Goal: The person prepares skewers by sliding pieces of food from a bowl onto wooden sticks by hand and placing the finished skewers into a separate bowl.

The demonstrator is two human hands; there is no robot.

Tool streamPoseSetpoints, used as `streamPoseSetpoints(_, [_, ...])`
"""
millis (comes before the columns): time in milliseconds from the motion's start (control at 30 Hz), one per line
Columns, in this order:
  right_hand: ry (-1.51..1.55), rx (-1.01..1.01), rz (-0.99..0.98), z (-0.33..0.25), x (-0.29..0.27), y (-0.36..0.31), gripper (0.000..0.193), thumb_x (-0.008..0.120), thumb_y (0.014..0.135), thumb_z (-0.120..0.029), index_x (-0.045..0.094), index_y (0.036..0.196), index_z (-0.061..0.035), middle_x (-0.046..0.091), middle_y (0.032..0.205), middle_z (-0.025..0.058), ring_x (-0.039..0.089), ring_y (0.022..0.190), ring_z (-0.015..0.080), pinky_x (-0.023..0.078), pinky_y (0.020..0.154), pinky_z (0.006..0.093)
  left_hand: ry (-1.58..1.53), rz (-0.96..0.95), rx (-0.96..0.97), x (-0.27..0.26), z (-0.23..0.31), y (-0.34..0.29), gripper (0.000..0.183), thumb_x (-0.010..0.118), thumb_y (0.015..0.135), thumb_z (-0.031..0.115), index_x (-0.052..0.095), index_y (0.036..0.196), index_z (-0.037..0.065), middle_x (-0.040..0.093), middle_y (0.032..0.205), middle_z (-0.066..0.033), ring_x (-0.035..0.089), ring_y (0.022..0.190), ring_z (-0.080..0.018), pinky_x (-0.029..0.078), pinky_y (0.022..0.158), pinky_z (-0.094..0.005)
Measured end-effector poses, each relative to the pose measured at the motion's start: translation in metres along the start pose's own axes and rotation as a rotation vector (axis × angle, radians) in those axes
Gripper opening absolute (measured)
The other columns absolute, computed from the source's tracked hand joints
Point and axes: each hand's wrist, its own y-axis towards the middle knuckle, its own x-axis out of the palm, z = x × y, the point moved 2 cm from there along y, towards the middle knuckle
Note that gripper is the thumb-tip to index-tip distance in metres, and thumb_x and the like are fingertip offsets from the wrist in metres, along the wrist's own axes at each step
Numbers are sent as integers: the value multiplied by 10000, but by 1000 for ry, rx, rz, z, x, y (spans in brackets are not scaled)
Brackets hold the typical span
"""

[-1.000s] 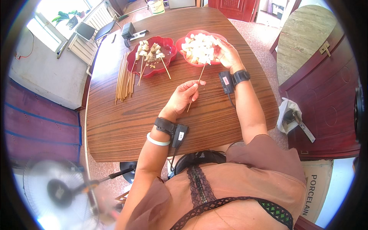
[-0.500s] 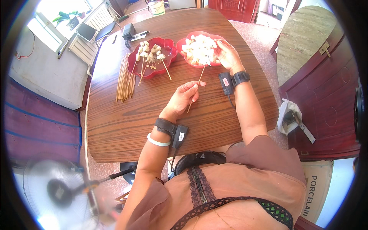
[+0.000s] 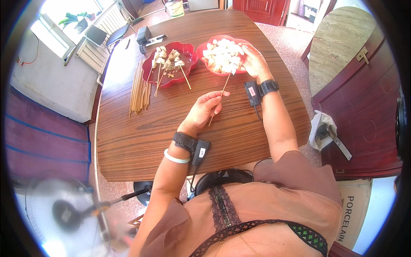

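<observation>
Left hand: the left hand [image 3: 205, 108] was pinched around a thin skewer [image 3: 225, 85], thumb against fingers, above the near part of the worktop [image 3: 171, 132].
Skewer: it slanted up and away from the left hand, its lower end poking out beneath the fingers and its upper end at a white piece by the near rim of the pink bowl [image 3: 207, 67].
Right hand: the right hand [image 3: 256, 63] was curved around the right side of the pink bowl, fingertips over its edge; whether it gripped a piece could not be told.
Pink bowl: it was heaped with pale pieces [image 3: 221, 53], strongly lit and washed out toward the middle.
Red bowl: the red bowl [image 3: 188, 55], scalloped like a flower, sat just left of the pink one; a few filled skewers [image 3: 180, 63] rested in it, bare ends sticking out over the near rim.
Loose skewers: a bundle of loose skewers [image 3: 138, 92] lay on the worktop, left of the red bowl, roughly side by side.
Far left of worktop: a dark box [image 3: 144, 33] stood behind the red bowl.
Wrists: each wore a black strap with a small black module, the left module [image 3: 200, 152] and the right module [image 3: 252, 93]; a white bracelet [image 3: 176, 156] circled the left forearm.
Floor, lower left: a fan [image 3: 64, 214] stood there, partly blurred.
</observation>
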Motion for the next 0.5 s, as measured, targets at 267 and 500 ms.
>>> streamPoseSetpoints(267, [49, 35, 14, 0, -1, 2, 186, 540, 832, -84, 583, 1000, -17, 614, 949, 67, 575, 847, 129, 486, 706, 221, 13, -23, -19, -3, 1, 0, 297, 421, 843, 56, 503, 1119, -15, 416, 601, 39, 301, 511, -35, 245, 471, -145])
streamPoseSetpoints(500, [40, -30, -19, -2, 1, -1, 159, 549, 824, -70, 592, 973, -30, 616, 934, 71, 582, 790, 129, 489, 691, 238, 37, -61, -6, 0, 0, 0, 302, 425, 890, 115, 477, 1170, 16, 400, 615, 48, 282, 513, -29, 229, 468, -140])
